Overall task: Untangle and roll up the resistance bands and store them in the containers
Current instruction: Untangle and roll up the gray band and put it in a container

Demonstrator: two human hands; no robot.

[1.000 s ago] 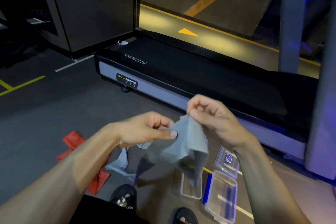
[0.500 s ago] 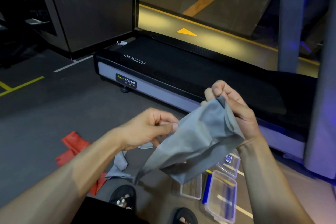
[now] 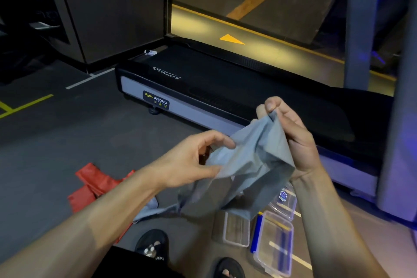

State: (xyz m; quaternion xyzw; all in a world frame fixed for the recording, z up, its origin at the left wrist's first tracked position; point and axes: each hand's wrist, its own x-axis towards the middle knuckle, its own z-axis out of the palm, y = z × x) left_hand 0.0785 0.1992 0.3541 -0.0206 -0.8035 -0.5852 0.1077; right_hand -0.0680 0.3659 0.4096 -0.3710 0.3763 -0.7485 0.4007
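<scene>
Dark gym floor [image 3: 67, 142], rubbery grey, with yellow and white lines at left; a treadmill [image 3: 225, 97] with a "BODY STRONG" label lies across the middle, and behind it a glass panel shows a yellow-lit lane with an arrow. Light is dim, with a blue glow at right. Grey band [image 3: 248, 165] is held up in the air in front of the person, bunched and creased, one tail trailing down to the floor near a sandal [image 3: 153, 244]. Right hand [image 3: 291, 135] pinches the band's upper edge between thumb and fingertips. Left hand [image 3: 198, 160] has fingers curved and spread at the band's left edge; thumb and fingertips touch the material, but whether they pinch it cannot be told. Red band [image 3: 90, 185] lies crumpled on the floor at left, partly behind the left forearm, untouched. Clear containers [image 3: 275, 241] sit on the floor below the right forearm, open; nothing shows inside them, though the grey band hides part of them. Judgement: task is early. Grey band looks mid-untangling, not yet rolled; red band not started; nothing stored.
</scene>
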